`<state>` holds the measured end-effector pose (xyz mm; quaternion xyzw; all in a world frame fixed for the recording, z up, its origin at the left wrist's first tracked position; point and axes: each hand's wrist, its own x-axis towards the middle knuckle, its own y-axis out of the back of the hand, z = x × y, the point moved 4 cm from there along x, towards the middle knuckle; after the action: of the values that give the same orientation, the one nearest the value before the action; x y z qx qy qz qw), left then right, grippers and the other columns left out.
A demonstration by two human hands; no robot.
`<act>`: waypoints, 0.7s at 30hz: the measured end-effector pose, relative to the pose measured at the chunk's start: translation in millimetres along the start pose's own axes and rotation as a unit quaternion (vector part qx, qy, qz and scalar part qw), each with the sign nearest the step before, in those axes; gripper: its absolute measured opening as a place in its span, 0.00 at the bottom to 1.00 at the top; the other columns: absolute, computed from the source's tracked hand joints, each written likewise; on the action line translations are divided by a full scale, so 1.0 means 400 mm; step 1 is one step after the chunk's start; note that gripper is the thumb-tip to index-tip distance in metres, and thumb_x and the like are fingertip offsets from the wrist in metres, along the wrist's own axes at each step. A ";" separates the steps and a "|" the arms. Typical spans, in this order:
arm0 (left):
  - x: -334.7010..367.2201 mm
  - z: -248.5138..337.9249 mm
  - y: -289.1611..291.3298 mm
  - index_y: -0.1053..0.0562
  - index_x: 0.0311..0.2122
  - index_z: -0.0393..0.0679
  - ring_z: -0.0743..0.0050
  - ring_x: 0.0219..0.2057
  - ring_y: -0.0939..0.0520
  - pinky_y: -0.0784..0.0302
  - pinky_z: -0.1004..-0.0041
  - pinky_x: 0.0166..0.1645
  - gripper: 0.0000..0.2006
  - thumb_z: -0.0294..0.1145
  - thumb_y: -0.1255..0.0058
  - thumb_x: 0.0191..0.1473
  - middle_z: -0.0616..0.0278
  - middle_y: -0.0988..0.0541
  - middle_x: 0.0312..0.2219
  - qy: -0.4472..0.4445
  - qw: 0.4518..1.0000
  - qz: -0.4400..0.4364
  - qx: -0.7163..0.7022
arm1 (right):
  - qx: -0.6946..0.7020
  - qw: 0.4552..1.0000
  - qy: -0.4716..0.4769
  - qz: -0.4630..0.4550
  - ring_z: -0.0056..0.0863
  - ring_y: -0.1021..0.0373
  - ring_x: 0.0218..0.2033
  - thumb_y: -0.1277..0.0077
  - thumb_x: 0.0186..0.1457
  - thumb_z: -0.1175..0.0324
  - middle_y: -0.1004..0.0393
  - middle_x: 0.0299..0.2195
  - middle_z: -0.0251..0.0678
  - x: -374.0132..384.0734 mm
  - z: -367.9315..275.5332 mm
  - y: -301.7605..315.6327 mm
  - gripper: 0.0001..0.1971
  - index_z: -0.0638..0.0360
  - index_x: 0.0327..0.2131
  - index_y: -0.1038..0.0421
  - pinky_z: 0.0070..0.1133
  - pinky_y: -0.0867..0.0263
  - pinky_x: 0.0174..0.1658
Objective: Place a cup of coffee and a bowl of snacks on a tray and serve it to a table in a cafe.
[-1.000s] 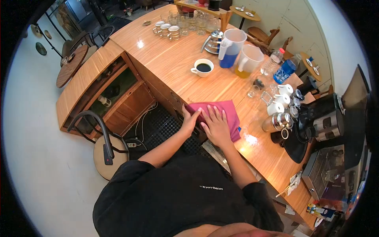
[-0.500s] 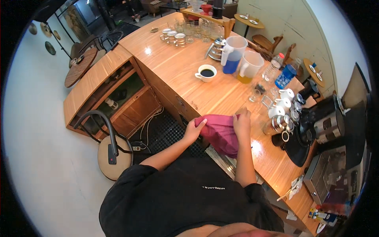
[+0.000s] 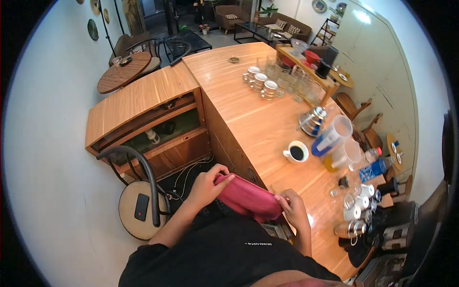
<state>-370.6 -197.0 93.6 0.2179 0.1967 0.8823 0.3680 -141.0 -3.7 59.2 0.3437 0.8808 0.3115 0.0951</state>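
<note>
A dark pink cloth (image 3: 248,196) is stretched between my hands, in front of my body by the counter's near edge. My left hand (image 3: 210,184) pinches its upper left corner. On the other end, my right hand (image 3: 291,205) grips the cloth's right corner, thumb on top. The cloth hangs down in folds, and its lower part is partly hidden behind my shirt. Closest to it on the counter (image 3: 244,115) stands a white cup (image 3: 297,152) of dark liquid, a short way beyond my right hand.
Behind the cup stand a jug with blue contents (image 3: 332,136), a jug with yellow liquid (image 3: 342,155) and a metal kettle (image 3: 312,120). White cups (image 3: 362,203) and a glass jar (image 3: 349,229) line the right. A round-seated chair (image 3: 138,210) holding a phone (image 3: 141,206) is at left.
My view has swung to the left. The cloth, bunched and hanging before, is now pulled out lengthwise between my hands, with my right hand lower.
</note>
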 end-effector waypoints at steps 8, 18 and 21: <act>0.059 -0.165 0.350 0.22 0.34 0.36 0.61 0.29 0.19 0.26 0.70 0.36 0.12 0.37 0.41 0.57 0.54 0.20 0.27 0.057 0.998 0.030 -0.016 | 0.087 0.940 0.068 -0.323 0.17 0.30 0.23 0.34 0.53 0.65 0.29 0.22 0.30 0.359 -0.267 -0.211 0.14 0.63 0.28 0.30 0.19 0.36 0.22; 0.107 -0.302 0.614 0.24 0.31 0.36 0.67 0.26 0.22 0.28 0.71 0.33 0.13 0.35 0.36 0.52 0.57 0.23 0.24 0.081 0.980 0.170 0.069 | 0.093 0.937 0.181 -0.284 0.18 0.31 0.21 0.48 0.58 0.81 0.32 0.31 0.35 0.674 -0.531 -0.429 0.05 0.69 0.37 0.24 0.16 0.32 0.23; 0.145 -0.344 0.660 0.25 0.31 0.36 0.66 0.27 0.22 0.28 0.70 0.34 0.14 0.36 0.35 0.50 0.57 0.23 0.25 0.113 0.976 0.178 0.064 | 0.138 0.942 0.125 -0.279 0.17 0.32 0.20 0.51 0.57 0.83 0.33 0.32 0.35 0.746 -0.540 -0.503 0.06 0.71 0.37 0.24 0.16 0.32 0.19</act>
<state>-628.9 -352.0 127.5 0.1716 0.2508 0.9381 0.1663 -555.7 -24.4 119.8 0.0519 0.9806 0.1879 0.0186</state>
